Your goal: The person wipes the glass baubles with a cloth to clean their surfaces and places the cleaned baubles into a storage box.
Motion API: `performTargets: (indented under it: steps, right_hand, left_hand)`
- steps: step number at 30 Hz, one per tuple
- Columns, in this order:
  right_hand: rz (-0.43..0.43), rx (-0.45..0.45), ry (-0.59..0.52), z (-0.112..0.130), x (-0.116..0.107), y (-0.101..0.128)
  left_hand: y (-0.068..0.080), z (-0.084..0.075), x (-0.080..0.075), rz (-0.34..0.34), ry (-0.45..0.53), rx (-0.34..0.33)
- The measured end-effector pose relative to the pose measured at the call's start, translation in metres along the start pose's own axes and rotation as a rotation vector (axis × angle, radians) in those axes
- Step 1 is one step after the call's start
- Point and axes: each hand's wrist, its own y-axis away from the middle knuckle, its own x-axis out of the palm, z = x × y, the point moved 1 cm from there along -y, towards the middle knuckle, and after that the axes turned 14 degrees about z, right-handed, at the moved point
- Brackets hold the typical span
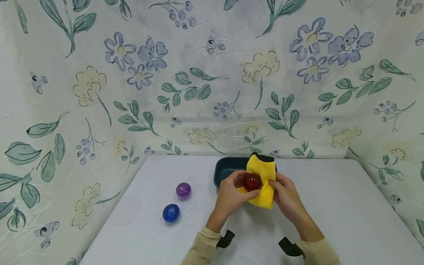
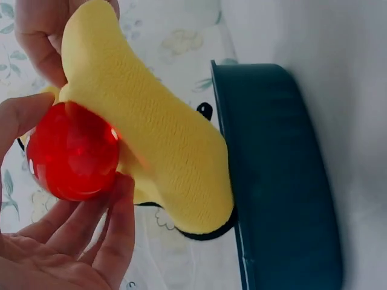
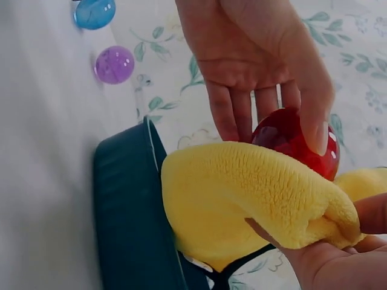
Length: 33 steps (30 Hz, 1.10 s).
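Red ball (image 1: 253, 182): translucent, sitting just in front of the dark tray (image 1: 226, 170), between both hands above the table (image 1: 331, 206). The left hand (image 1: 232, 195) is gripping it, fingers and thumb curling round it.

Yellow cloth (image 1: 265, 176): lying against the red ball, its far end draping over the tray's rim. The right hand (image 1: 287, 197) is pinching its near end, fingers folding round the fabric.

Tray: dark teal, resting on the table directly behind the hands.

Purple ball (image 1: 183, 190) and blue ball (image 1: 171, 212): lying on the table to the left of the tray, well apart from it, the blue one nearer the person.

View notes: the left wrist view is showing the red ball (image 2: 74, 151) touching the cloth (image 2: 151, 133), and a black trim on the cloth's end at the tray (image 2: 284, 181); the two loose balls are not showing there. The right wrist view is showing the purple ball (image 3: 114, 64), the blue ball (image 3: 94, 13), and the left hand's fingers (image 3: 233, 115) spreading over the red ball (image 3: 296, 142) behind the cloth (image 3: 254, 199).
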Motion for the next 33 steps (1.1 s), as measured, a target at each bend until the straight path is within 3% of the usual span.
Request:
performTargets:
  steps: [4, 14, 19, 23, 33]
  right_hand:
    - [-0.019, -0.029, 0.062, 0.001, 0.000, 0.001]
    - [-0.047, -0.090, 0.255, 0.003, 0.001, 0.005]
    - [-0.055, -0.126, 0.334, 0.006, 0.006, 0.007]
    - [-0.046, -0.139, 0.362, 0.007, 0.009, 0.008]
    - [-0.018, -0.145, 0.359, 0.007, 0.016, 0.009]
  left_hand:
    - [0.002, -0.002, -0.002, 0.011, -0.052, -0.004]
    - [0.000, 0.002, -0.003, 0.048, -0.032, -0.070]
    - [-0.002, 0.006, -0.003, 0.058, -0.020, -0.063]
    - [-0.002, 0.007, -0.005, 0.059, -0.030, -0.055]
    - [-0.003, 0.011, -0.012, -0.017, -0.017, -0.082]
